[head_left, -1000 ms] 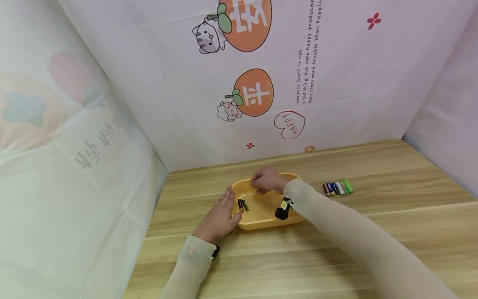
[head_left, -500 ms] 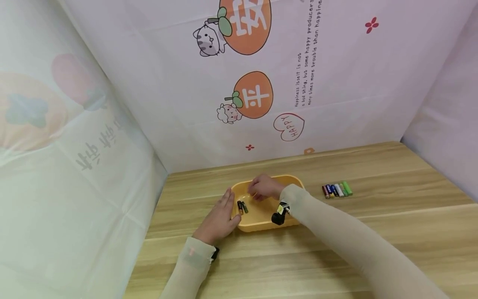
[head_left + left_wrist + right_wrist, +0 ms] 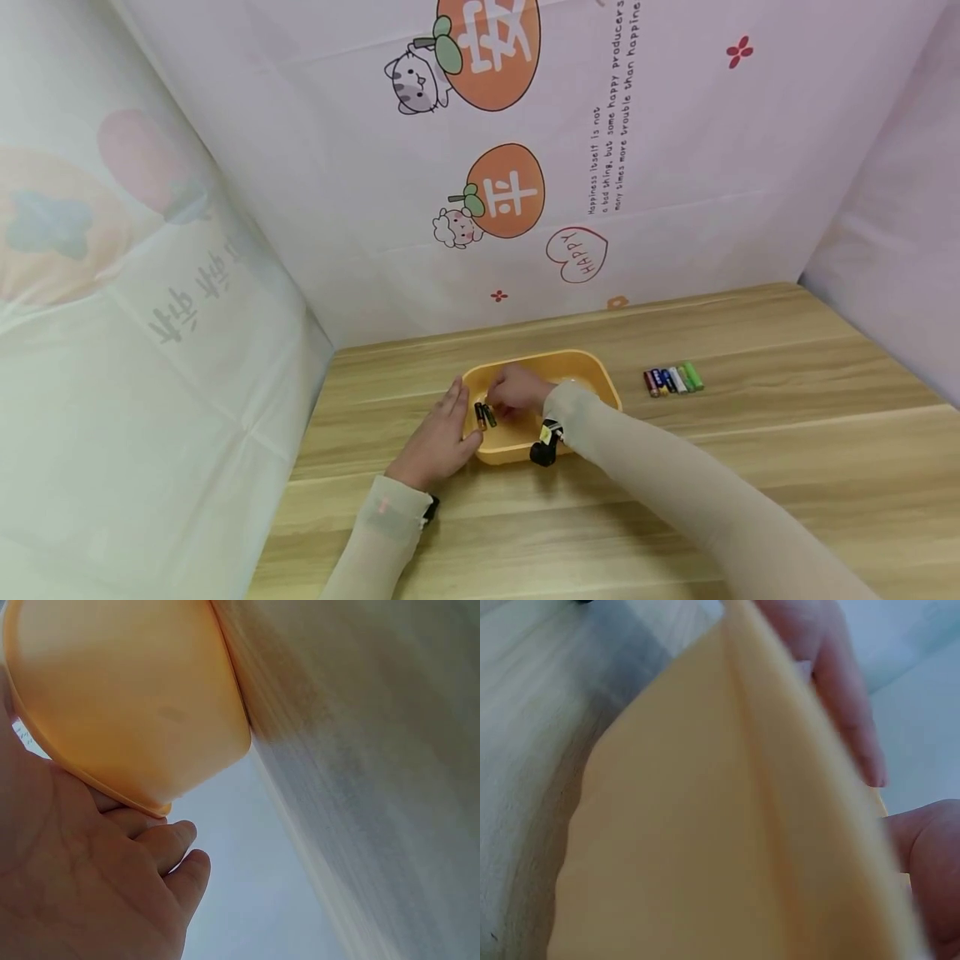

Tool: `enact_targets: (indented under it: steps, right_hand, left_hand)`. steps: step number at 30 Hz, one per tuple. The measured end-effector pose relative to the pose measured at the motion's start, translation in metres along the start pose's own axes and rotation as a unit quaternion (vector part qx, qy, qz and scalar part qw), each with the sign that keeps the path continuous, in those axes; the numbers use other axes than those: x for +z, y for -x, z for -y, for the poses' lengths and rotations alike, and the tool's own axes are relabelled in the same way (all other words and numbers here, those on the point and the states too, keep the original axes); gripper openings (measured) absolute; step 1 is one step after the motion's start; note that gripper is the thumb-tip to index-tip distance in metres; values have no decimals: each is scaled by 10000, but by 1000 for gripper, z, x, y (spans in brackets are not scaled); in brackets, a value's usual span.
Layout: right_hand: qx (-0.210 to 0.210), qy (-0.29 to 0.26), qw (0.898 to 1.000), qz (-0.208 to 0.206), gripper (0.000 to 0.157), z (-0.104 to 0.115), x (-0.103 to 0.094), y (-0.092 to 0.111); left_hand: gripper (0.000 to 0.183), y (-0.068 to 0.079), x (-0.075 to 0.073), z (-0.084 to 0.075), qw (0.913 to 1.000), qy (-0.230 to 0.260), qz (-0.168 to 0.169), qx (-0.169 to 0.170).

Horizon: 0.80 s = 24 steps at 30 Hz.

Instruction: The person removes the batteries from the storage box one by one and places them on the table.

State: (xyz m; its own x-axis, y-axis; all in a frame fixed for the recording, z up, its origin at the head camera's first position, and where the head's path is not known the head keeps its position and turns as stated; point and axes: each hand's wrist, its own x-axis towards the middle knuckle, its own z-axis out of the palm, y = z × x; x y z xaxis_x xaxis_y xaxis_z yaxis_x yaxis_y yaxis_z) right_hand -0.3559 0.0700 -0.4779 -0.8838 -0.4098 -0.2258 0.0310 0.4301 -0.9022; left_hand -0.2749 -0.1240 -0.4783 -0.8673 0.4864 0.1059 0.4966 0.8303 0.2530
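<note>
A shallow yellow plastic tray stands on the wooden table. Inside it, near the left end, two small dark batteries lie side by side. My left hand rests along the tray's left rim with its fingers fairly straight; in the left wrist view its palm lies against the rim. My right hand reaches down into the tray, fingers bent, right beside the batteries. Whatever is between its fingertips is hidden. In the right wrist view the tray's outer wall blocks most of that hand's work.
To the right of the tray, several batteries in different colours lie in a row on the table. A printed cloth wall rises behind the table, and a pale cloth hangs along the left.
My right hand has moved left and lower inside the tray, up to the two batteries. My left hand has stayed at the rim. The row on the table is unchanged.
</note>
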Motion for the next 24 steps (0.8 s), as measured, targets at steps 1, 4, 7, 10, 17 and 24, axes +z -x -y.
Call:
enact_targets:
  steps: [1,4,7,10,17,24]
  right_hand:
    - [-3,64,10000,-64,12,0,1,0]
    - [27,271,9993,-241,11,1,5,0]
    - [112,483,9981,-375,11,2,8,1]
    - [137,811,9956,-454,13,3,11,0]
    - [-17,1632,9852,-519,13,7,19,-5]
    - [-139,2189,9738,-598,14,3,20,-6]
  left_hand:
    - [72,0,0,0,10000,3,2,11]
    - [72,0,-1,0,10000,19,-4,33]
    - [72,0,-1,-1,10000,43,19,15]
    - [72,0,-1,0,10000,31,23,-2]
    - [73,0,-1,0,10000,11,-18,-40]
    - [73,0,0,-2,10000,5,16,-72]
